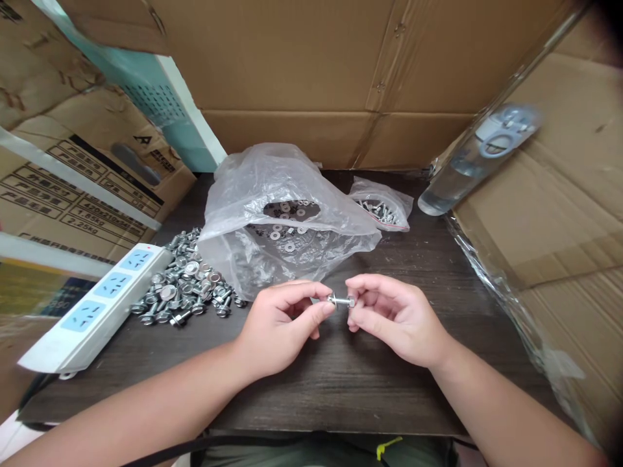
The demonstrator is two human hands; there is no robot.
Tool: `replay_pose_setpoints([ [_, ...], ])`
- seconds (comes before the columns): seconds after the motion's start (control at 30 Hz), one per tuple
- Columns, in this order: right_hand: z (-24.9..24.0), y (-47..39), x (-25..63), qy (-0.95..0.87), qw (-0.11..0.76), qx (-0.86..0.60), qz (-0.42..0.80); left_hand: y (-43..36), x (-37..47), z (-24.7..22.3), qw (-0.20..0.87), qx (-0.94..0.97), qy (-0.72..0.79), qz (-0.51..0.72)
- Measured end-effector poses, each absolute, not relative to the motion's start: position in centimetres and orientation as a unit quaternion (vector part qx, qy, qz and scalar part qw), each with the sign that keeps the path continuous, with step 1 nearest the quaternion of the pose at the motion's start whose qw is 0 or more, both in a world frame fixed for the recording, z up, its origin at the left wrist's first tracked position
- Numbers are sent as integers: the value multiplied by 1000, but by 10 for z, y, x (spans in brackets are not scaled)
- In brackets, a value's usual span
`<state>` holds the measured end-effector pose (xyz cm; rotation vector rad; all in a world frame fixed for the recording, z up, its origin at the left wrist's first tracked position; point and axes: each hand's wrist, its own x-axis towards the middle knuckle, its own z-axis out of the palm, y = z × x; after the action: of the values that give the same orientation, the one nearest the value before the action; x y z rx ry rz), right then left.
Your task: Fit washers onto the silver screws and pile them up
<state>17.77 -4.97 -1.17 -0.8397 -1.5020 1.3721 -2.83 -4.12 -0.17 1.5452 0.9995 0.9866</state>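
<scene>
A small silver bolt (344, 301) lies level between my two hands, above the table. Thumb and forefinger of my left hand (287, 321) pinch its left end, where a thin washer (333, 299) sits around the shank. At the other end, the fingertips of my right hand (402, 318) close on the bolt's hex head. Whether a nut is under my left fingertips is hidden. Just beyond my hands spreads a clear plastic bag (292, 188), its torn opening showing several flat washers (290, 247) inside.
To the left, a heap of bolts with washers (189, 285) lies against a white power strip (97, 305). A small zip bag of screws (382, 211) and a tilted water bottle (479, 159) are at the back right. Cardboard walls (292, 65) enclose the dark table (389, 389).
</scene>
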Motion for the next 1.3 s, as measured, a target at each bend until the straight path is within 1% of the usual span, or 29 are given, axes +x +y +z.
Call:
replay_pose_setpoints([
  [0.07,-9,-51,176,-630,464,-334,526,-41,-28,-1,515,637,414,396],
  [0.13,-8,-52,174,-654,467,-342,486,-42,-28,-1,494,663,405,390],
  [0.3,-11,-51,172,-698,447,-382,409,-43,-28,-4,327,785,328,412],
  [0.4,-13,-48,173,-728,409,-405,372,-42,-28,-5,284,803,309,424],
  [0.47,-13,-47,175,-743,384,-409,364,-41,-28,-4,283,800,312,428],
  [0.53,-13,-47,178,-735,378,-406,389,-40,-29,-3,304,786,323,432],
  [0.6,-12,-48,180,-707,393,-391,439,-40,-29,-1,354,758,340,429],
  [0.67,-11,-49,181,-682,416,-355,484,-40,-29,1,427,718,360,416],
  [0.73,-10,-50,181,-676,432,-324,501,-41,-29,3,496,676,374,396],
  [0.8,-8,-51,180,-683,435,-317,493,-41,-29,4,526,655,382,384],
  [0.87,-7,-51,178,-692,428,-334,476,-41,-30,4,495,678,379,389],
  [1.0,-8,-50,175,-711,392,-374,448,-40,-31,2,315,781,318,435],
  [1.03,-8,-50,175,-716,380,-381,444,-40,-31,1,284,793,306,443],
  [1.07,-8,-50,175,-719,369,-387,444,-40,-31,0,269,798,301,447],
  [1.13,-8,-50,176,-711,359,-396,456,-40,-32,-1,276,793,308,446],
  [1.3,-7,-51,179,-658,408,-380,506,-41,-33,-2,304,777,324,446],
])
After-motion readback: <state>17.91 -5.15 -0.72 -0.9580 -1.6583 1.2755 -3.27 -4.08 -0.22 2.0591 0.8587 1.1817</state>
